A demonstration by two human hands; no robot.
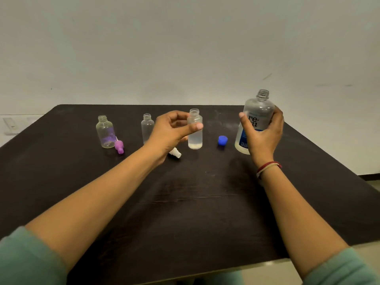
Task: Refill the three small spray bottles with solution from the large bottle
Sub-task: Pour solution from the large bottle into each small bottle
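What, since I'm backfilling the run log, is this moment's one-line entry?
right hand holds uncapped large bottle | left hand holds rightmost small bottle, little liquid | blue cap on table

Dark table [195, 202], pale wall [185, 48] behind.

Dark matte table [185, 202] set against plain off-white wall [185, 48], even indoor light; pale floor [371, 187] at rt, poss. switch plate [9, 124] far left.
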